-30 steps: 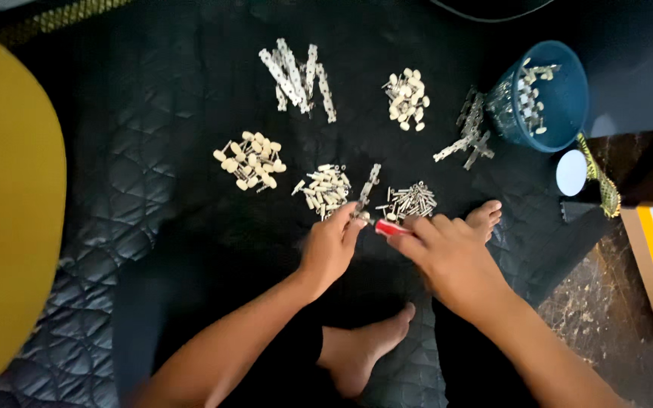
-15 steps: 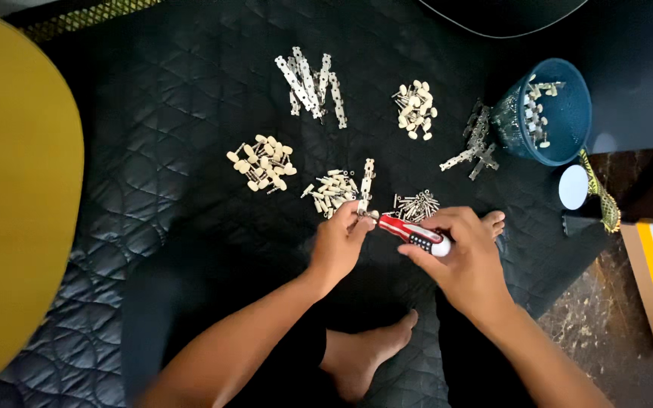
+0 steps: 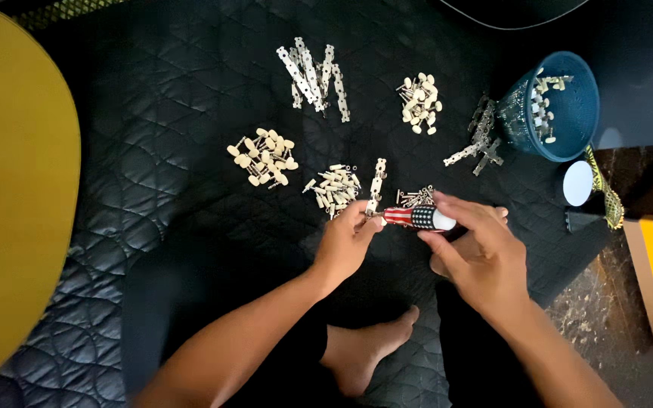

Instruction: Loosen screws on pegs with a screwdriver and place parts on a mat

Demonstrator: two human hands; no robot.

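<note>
Head view shows us pinching the lower end of the metal strip [image 3: 376, 185] with our left hand [image 3: 345, 245] while our right hand [image 3: 478, 257] grips the striped screwdriver [image 3: 419, 217] beside it, so we'd best keep the tip square and steady.

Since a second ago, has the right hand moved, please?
Yes: the right hand shifted rightward, away from the small grey screw pile, raising a red-striped screwdriver.
</note>
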